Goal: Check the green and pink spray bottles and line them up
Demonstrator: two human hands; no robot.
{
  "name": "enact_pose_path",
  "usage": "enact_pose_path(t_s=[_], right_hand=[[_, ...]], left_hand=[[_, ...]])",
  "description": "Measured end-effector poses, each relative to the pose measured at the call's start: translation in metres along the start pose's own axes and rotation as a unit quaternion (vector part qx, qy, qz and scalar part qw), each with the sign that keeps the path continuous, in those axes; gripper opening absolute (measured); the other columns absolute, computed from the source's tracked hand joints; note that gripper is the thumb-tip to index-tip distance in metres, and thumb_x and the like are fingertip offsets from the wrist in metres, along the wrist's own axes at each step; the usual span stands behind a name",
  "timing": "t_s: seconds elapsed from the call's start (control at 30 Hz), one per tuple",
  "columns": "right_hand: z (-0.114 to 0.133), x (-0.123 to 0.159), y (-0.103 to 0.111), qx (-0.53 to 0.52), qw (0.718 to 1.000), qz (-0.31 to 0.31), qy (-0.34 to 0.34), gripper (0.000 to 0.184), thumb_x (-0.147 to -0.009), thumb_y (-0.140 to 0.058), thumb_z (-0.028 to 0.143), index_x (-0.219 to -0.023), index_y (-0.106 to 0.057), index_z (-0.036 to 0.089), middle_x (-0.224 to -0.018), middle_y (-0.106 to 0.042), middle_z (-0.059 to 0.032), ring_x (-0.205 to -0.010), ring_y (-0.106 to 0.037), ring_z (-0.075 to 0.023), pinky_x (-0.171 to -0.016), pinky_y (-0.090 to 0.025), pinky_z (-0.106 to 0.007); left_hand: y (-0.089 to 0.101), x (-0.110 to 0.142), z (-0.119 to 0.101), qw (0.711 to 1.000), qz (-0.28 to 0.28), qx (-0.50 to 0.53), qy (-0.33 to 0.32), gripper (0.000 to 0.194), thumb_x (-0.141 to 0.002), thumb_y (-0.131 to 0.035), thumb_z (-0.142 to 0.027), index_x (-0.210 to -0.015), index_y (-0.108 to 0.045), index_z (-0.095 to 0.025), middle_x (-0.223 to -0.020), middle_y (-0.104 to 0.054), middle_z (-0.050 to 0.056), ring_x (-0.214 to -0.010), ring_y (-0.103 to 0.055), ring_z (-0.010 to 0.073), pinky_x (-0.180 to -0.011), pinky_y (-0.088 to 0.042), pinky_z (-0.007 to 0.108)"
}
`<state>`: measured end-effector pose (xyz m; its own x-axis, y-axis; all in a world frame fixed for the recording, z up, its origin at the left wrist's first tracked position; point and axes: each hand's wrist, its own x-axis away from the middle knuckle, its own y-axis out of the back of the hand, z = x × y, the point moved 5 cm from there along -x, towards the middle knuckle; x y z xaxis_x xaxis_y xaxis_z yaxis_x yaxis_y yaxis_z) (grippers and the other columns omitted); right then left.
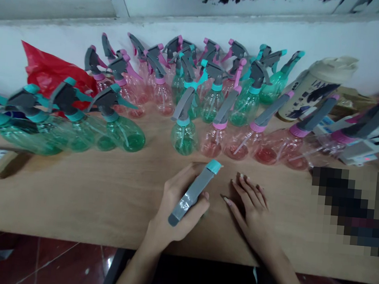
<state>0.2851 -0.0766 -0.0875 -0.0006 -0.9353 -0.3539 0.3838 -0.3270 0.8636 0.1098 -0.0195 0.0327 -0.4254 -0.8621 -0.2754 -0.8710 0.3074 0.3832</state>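
Note:
Near the front of the wooden table, my left hand (179,203) is wrapped around a spray bottle (194,193) with a grey head and a teal nozzle. Its body is hidden beneath the head and my fingers. My right hand (253,209) lies palm down on the table just to the right, fingers stretched out, holding nothing. Beyond my hands a row of spray bottles stands upright: a green one (185,139) with a teal collar, and several pink ones (212,142) with pink collars to its right.
Several green spray bottles (126,130) stand at the left, and more pink and green ones by the wall. A red plastic bag (50,70), a cardboard box (3,163), a cream cylindrical pack (310,88) and a white device (357,150) lie around them. The table (87,204) ends before my lap.

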Motion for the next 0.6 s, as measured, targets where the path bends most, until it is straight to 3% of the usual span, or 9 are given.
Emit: enact_pose_path(t_s=[0.47,0.6], right_hand=[[-0.0011,0.0007,-0.0009,0.003,1.000,0.003,0.001,0.051,-0.090,-0.043,0.043,-0.134,-0.040,0.018,-0.140,-0.043,-0.0107,-0.131,-0.034,-0.0246,-0.107,-0.026,-0.050],[-0.0004,0.0000,-0.0003,-0.003,1.000,0.003,-0.004,0.050,-0.090,-0.043,0.042,-0.134,-0.041,0.019,-0.139,-0.043,-0.0104,-0.131,-0.034,-0.0247,-0.106,-0.026,-0.051]], left_hand=[[0.0027,-0.0023,0.0017,0.999,-0.006,-0.030,-0.034,0.019,-0.075,-0.050,-0.015,-0.090,-0.058,-0.024,-0.084,-0.061,0.003,-0.073,-0.060,0.0196,-0.070,-0.051,0.037],[0.0021,-0.0034,0.0018,0.999,-0.005,-0.033,-0.034,0.031,-0.074,-0.050,-0.012,-0.100,-0.059,-0.026,-0.090,-0.061,0.002,-0.081,-0.060,0.0196,-0.075,-0.049,0.035]])
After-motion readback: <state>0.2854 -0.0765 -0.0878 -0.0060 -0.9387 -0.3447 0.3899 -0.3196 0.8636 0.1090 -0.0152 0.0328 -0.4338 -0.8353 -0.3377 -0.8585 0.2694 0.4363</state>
